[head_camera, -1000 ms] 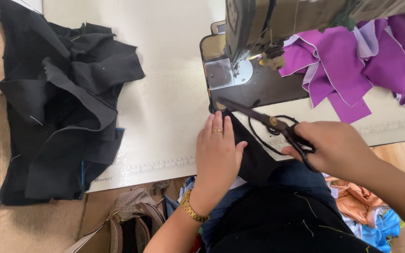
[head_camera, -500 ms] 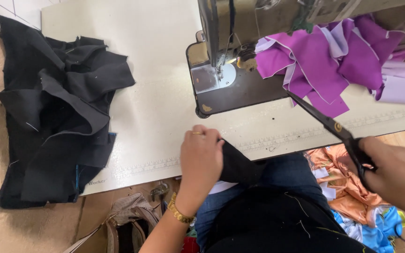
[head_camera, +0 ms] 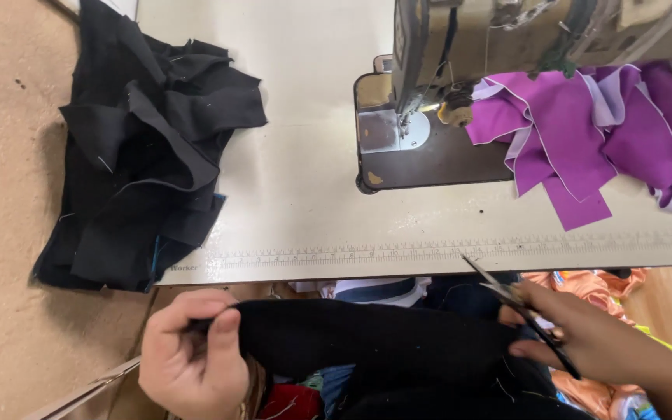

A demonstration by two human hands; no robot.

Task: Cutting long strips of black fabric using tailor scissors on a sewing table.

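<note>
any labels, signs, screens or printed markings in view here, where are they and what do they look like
No packages, signs or screens show.
Printed ruler strip: along the near edge of the sewing table, a long thin band of dark ticks and small digits on cream.
Small dark printed mark: at the strip's left end, beside the black fabric pile, too small to tell more.

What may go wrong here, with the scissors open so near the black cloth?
The open scissors in the right hand sit at the edge of the black cloth; they might nick it or the fingers pinching it. The left hand grips only one end, so the cloth may slip. The black pile overhangs the table and might slide off.
</note>
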